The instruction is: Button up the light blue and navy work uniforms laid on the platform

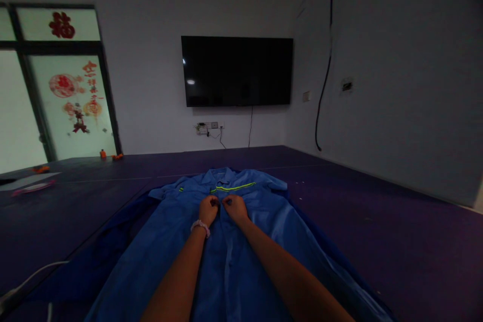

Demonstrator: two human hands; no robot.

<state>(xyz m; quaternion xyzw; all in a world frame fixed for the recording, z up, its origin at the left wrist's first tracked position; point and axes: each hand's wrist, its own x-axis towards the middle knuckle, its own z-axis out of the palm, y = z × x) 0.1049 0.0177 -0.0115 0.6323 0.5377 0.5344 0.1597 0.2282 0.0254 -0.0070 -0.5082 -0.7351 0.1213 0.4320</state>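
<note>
A blue short-sleeved work shirt [260,221] with yellow-green piping across the chest lies spread out, its collar pointing away from me. Both of my hands are at the front opening, just below the piping. My left hand [209,210], with a pink band at the wrist, pinches the left edge of the opening. Across a small gap, my right hand [234,207] has its thumb and fingers curled together on the other edge. Any button between the fingertips is too small to make out.
Darker blue cloth [124,226] lies under the shirt on the purple surface [362,211]. A white cable [41,267] runs at the lower left. Small orange objects [116,157] stand near the glass door. A television [237,71] hangs on the far wall.
</note>
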